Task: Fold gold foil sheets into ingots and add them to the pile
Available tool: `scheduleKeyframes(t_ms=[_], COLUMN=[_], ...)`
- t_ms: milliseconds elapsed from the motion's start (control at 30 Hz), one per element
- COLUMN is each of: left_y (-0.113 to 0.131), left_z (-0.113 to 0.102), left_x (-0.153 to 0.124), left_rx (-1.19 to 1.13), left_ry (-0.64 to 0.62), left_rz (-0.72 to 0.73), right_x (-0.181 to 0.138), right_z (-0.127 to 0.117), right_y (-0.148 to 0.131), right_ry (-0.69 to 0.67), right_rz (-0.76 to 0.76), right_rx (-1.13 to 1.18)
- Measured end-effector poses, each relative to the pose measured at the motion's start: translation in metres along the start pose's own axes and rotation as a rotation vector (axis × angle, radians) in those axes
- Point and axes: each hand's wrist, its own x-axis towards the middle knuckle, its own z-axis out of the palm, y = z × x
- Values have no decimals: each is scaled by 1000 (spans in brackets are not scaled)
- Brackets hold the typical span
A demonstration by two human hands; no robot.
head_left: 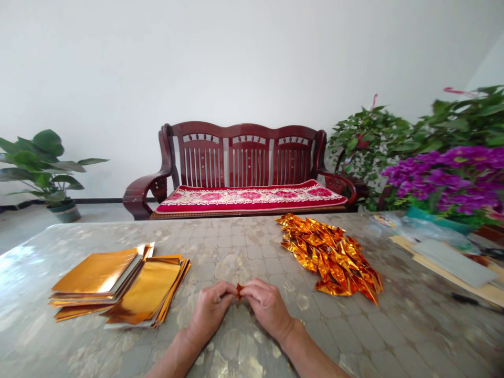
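**Foil piece (239, 292) pinched between left hand (208, 308) and right hand (268, 304) over table (236, 249)**

Nearest the camera, the foil piece is grasped from both sides: its left side is nipped by the left thumb and fingers, its right side by the right. The two-sided hold is judged to be suited to so small and thin an item. Whether the hands are rested on the table cannot be told.

At far left, a potted plant (49, 144) is seen beyond the table. Next, two stacks of foil sheets (100, 268) are laid flat, close together, apparently for easy reach by the left hand. Behind the hands, a wooden bench (250, 128) is noted, covered by a red cushion (252, 198). To the right, folded pieces (331, 257) are heaped loosely, well apart from the stacks, presumably to prevent mixing. At far right, a pen (464, 298) and purple flowers (449, 178) are positioned, seemingly out of the hands' way.
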Motion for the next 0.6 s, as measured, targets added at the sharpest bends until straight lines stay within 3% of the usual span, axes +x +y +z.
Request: scheduleKeyframes(t_ms=[267,600], left_y=[0,5], left_z=[4,6], left_x=[-1,-6], left_rx=[-36,-75], left_ry=[24,62], left_rz=[-67,-160], right_x=[-6,-8], right_z=[7,9], right_y=[3,-5], right_ry=[31,79], right_rz=[-52,-5], right_rx=[-26,22])
